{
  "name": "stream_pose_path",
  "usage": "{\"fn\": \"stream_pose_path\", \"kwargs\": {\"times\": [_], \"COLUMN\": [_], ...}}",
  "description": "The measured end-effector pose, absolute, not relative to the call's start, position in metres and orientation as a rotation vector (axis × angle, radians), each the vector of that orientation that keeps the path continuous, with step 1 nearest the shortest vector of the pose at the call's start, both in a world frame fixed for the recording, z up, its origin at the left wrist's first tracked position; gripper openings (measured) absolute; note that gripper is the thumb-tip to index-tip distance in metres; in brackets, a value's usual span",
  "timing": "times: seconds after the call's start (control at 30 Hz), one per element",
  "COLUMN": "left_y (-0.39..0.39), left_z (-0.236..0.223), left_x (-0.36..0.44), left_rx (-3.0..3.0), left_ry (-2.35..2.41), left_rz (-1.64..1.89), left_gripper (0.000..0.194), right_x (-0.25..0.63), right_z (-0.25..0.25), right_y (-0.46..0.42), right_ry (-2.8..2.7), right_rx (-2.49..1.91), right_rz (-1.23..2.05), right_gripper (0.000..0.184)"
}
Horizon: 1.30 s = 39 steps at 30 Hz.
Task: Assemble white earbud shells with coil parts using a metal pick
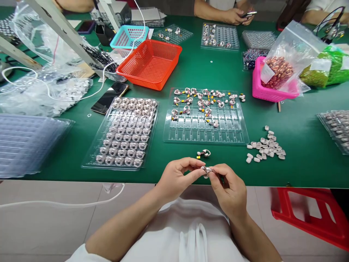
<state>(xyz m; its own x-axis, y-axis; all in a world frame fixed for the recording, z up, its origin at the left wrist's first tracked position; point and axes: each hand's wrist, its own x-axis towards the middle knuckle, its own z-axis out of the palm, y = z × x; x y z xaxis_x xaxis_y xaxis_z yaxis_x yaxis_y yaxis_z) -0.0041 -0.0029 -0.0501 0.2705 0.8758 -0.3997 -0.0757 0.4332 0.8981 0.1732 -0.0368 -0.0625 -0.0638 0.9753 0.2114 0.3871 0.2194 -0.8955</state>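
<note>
- Right of the clear plastic tray (188, 136), we see smooth white caps (271, 144).
- Our left hand (178, 177) and right hand (231, 189), nearly closed, pinch one shiny rounded part (206, 170) before this tray.

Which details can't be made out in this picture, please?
Head view, all of these:
Small piece: largely covered by the fingertips of the left hand and right hand.
Red stool: cut off by the right edge.
White label: any writing too small and blurred.
Held phone's screen: too small to read.
</note>
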Motion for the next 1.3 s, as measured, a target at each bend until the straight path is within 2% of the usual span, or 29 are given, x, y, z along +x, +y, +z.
{"fn": "stream_pose_path", "kwargs": {"times": [0.13, 0.3, 0.5, 0.67, 0.9, 1.07, 1.3], "left_y": [-0.004, -0.002, 0.001, 0.0, -0.002, -0.005, -0.008], "left_z": [-0.049, -0.048, -0.053, -0.049, -0.04, -0.042, -0.046], "left_x": [-0.004, -0.005, -0.006, -0.006, -0.002, 0.004, 0.004], "left_rx": [1.076, 1.567, 1.9, 1.793, 1.338, 1.231, 1.202], "left_ry": [1.18, 1.202, 1.101, 1.11, 1.22, 1.246, 1.139], "left_rz": [0.791, 0.925, 1.097, 1.014, 0.85, 0.903, 0.95], "left_gripper": [0.022, 0.01, 0.012, 0.013, 0.012, 0.013, 0.02], "right_x": [0.175, 0.178, 0.179, 0.18, 0.174, 0.166, 0.166], "right_z": [-0.062, -0.06, -0.061, -0.059, -0.062, -0.065, -0.063], "right_y": [-0.037, -0.038, -0.037, -0.035, -0.037, -0.039, -0.039], "right_ry": [-1.538, -1.44, -1.452, -1.595, -1.747, -1.744, -1.632], "right_rx": [-1.293, -1.298, -1.277, -1.203, -1.19, -1.208, -1.268], "right_rz": [0.985, 1.189, 1.223, 1.112, 0.689, 0.607, 0.678], "right_gripper": [0.01, 0.005, 0.005, 0.012, 0.027, 0.025, 0.023]}}
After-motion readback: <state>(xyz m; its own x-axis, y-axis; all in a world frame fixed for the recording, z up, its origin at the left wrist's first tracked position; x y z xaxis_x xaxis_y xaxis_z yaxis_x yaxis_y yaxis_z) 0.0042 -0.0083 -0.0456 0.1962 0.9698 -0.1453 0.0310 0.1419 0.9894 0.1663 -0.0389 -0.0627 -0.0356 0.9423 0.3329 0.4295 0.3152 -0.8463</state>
